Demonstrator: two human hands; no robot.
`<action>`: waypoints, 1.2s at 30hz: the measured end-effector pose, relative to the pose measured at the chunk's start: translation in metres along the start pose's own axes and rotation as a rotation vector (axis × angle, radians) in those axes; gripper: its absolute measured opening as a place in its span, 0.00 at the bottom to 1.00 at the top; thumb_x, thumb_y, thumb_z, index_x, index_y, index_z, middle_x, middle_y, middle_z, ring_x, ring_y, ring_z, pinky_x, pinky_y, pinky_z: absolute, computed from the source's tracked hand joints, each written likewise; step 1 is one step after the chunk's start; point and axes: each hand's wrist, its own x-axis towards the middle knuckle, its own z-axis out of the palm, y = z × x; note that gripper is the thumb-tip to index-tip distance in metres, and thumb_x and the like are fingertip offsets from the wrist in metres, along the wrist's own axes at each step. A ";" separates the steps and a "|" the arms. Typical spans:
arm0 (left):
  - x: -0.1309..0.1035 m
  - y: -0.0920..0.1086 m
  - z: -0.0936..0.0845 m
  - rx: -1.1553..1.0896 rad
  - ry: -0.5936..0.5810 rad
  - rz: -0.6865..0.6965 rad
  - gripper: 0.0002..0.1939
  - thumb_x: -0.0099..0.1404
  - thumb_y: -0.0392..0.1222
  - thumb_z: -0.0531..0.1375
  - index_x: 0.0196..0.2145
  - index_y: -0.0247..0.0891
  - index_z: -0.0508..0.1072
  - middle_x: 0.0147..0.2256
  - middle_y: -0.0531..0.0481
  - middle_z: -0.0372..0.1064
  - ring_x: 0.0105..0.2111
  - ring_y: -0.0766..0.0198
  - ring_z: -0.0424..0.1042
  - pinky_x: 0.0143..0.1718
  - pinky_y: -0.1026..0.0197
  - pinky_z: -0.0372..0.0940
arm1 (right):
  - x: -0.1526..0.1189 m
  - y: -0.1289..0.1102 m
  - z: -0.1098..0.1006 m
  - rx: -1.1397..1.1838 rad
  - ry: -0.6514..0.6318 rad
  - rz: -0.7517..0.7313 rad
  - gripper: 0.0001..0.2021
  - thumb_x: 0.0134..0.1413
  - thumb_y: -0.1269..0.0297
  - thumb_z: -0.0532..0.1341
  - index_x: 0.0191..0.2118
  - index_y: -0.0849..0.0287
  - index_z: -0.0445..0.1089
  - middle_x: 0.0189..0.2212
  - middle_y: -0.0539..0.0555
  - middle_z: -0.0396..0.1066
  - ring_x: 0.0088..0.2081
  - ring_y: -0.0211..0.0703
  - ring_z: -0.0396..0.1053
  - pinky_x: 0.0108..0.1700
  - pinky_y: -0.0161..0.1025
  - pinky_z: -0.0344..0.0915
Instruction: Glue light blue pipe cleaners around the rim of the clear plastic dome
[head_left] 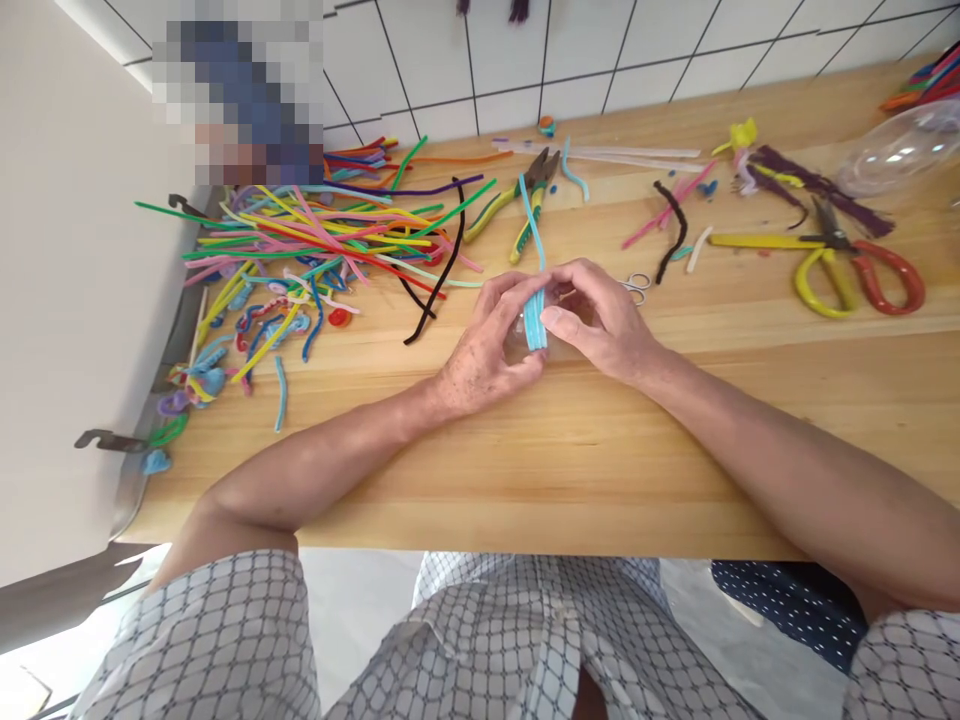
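Observation:
Light blue pipe cleaner (535, 322) is wound side by side around a small clear object, mostly hidden by the fingers, and one end sticks up toward the pliers. My left hand (491, 345) grips the bundle from the left, with fingertips on its top and thumb at its lower end. From the right, my right hand (604, 325) presses its thumb on the blue strands, its fingers curled over the top. Both hands are a little above the wooden table (480, 480). Small scissors (637, 288) lie just beyond my right hand.
Colourful pipe cleaners (322, 235) are piled at the left. Green-yellow pliers (534, 200) lie behind my hands, a black pipe cleaner (673, 230) to their right. Farther right are red-and-yellow scissors (832, 235) and a clear plastic container (892, 150). A tiled wall (585, 50) borders the table.

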 end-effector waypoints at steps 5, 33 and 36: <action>0.000 0.002 0.000 -0.023 0.005 -0.029 0.38 0.77 0.58 0.65 0.76 0.50 0.59 0.66 0.38 0.65 0.69 0.44 0.67 0.67 0.38 0.74 | -0.001 0.000 0.000 0.015 0.001 0.034 0.24 0.67 0.36 0.66 0.53 0.50 0.76 0.47 0.55 0.78 0.47 0.53 0.76 0.50 0.52 0.77; 0.002 -0.006 -0.003 -0.086 -0.001 -0.002 0.36 0.76 0.62 0.65 0.74 0.51 0.62 0.67 0.40 0.67 0.69 0.42 0.67 0.69 0.35 0.70 | -0.002 -0.002 0.002 0.064 -0.002 0.073 0.27 0.67 0.33 0.65 0.56 0.48 0.76 0.48 0.56 0.78 0.49 0.55 0.77 0.50 0.53 0.79; 0.003 -0.005 -0.003 -0.162 0.014 -0.058 0.37 0.74 0.64 0.67 0.72 0.50 0.63 0.67 0.39 0.68 0.68 0.44 0.70 0.68 0.38 0.73 | -0.004 -0.002 0.002 0.114 0.000 0.088 0.30 0.68 0.30 0.63 0.63 0.45 0.72 0.49 0.56 0.78 0.50 0.56 0.78 0.51 0.56 0.80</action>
